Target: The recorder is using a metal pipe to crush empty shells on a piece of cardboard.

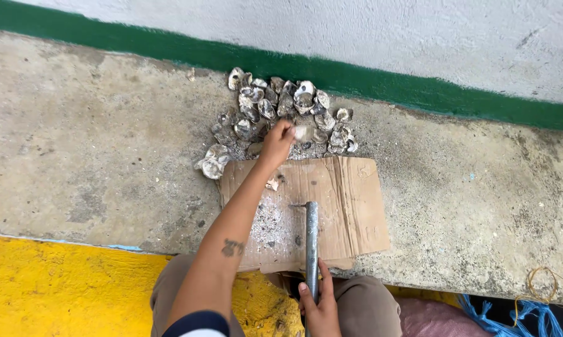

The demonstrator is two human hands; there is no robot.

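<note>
Left hand [277, 140] pinching a shell [301, 133] at the shell pile [275, 112]; right hand [319, 307] gripping a metal hammer [310, 240] over brown cardboard sheet [350, 200].

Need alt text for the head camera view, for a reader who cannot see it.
A person's left hand reaches into a pile of grey oyster shells on a concrete ledge, while the right hand holds a metal hammer resting on flattened cardboard.
</note>
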